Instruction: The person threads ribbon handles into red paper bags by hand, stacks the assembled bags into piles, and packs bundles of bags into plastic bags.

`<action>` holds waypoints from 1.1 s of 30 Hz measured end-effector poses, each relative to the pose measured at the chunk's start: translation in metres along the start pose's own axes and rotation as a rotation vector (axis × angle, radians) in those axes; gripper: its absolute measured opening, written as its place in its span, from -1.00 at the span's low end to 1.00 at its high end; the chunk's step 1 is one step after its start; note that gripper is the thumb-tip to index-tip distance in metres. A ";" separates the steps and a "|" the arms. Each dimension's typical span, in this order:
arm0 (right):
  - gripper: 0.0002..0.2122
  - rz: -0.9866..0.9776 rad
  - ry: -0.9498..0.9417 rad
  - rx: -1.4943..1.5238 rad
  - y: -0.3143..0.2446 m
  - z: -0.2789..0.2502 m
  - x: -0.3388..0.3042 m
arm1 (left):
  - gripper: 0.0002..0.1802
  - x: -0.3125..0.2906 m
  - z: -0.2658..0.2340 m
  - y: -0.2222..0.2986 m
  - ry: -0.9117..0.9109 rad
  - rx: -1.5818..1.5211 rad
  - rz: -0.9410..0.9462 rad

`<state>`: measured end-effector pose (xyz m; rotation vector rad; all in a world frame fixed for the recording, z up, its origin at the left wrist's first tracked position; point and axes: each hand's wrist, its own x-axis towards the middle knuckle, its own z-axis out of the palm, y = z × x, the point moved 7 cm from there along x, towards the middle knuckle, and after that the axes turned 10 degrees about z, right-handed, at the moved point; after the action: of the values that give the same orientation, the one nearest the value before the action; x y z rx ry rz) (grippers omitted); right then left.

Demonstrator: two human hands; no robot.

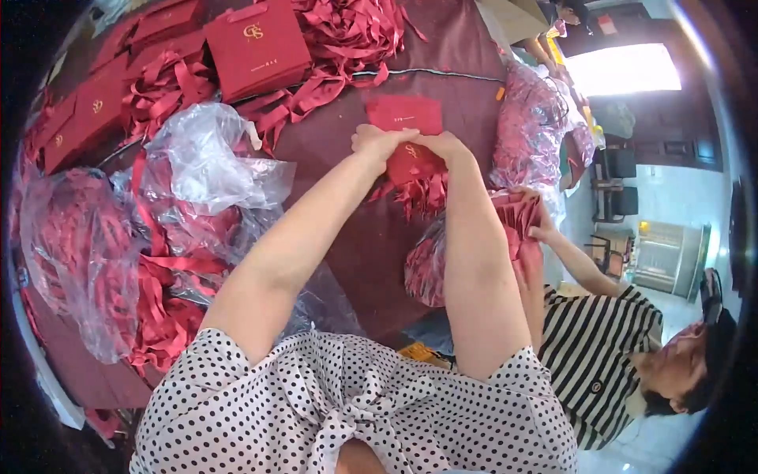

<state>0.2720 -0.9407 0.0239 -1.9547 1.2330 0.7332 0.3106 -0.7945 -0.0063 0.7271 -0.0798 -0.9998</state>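
Both hands, left hand [377, 142] and right hand [444, 145], are clamped together on a small red bag [410, 164] at the table's centre; finished red bags [257, 46] stack at eleven o'clock, while loose ribbon heaps [170, 308] at eight o'clock suggest plenty remains

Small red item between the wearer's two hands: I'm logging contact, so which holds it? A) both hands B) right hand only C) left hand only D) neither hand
A: the left hand and right hand both grip the small red item above the dark red table.
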 end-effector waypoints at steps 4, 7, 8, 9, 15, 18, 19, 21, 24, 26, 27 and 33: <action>-0.36 0.113 0.093 0.003 0.026 -0.012 0.029 | 0.14 0.029 -0.044 -0.030 0.564 0.345 0.072; -0.37 0.004 0.195 0.116 0.037 -0.013 0.049 | 0.11 0.031 -0.056 -0.030 0.622 0.296 0.135; -0.37 -0.055 0.096 0.178 0.021 0.007 0.033 | 0.10 0.024 -0.068 -0.029 0.664 0.285 0.155; -0.37 -0.086 0.048 0.271 0.026 0.002 0.010 | 0.12 0.000 -0.033 -0.011 0.667 0.311 0.110; -0.50 -0.305 0.002 0.368 -0.007 0.034 -0.048 | -0.25 -0.070 -0.026 0.032 0.463 -0.050 0.383; -0.33 -0.591 0.109 0.149 -0.022 0.027 -0.145 | -0.34 -0.129 -0.003 0.058 0.290 -0.122 0.411; -0.18 -0.728 -0.019 0.121 -0.028 0.037 -0.194 | -0.36 -0.158 0.002 0.059 0.281 -0.120 0.380; -0.11 -0.664 0.303 0.039 -0.008 0.041 -0.270 | -0.31 -0.220 0.020 0.054 0.150 -0.193 0.422; -0.27 -0.919 0.346 0.055 0.013 0.082 -0.327 | -0.30 -0.289 0.010 0.016 0.152 -0.314 0.374; -0.10 -0.766 0.244 0.046 0.041 0.100 -0.350 | -0.30 -0.324 0.015 -0.006 0.085 -0.344 0.274; -0.11 -0.733 0.250 0.025 0.049 0.107 -0.363 | -0.30 -0.335 0.016 -0.016 0.027 -0.397 0.238; -0.49 -0.844 0.242 -0.237 0.041 0.160 -0.397 | -0.28 -0.389 -0.027 -0.040 0.096 -0.203 0.225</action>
<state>0.0661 -0.6183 0.2211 -2.5246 0.3436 0.2081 0.0742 -0.4875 0.0499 0.5653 0.0234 -0.7444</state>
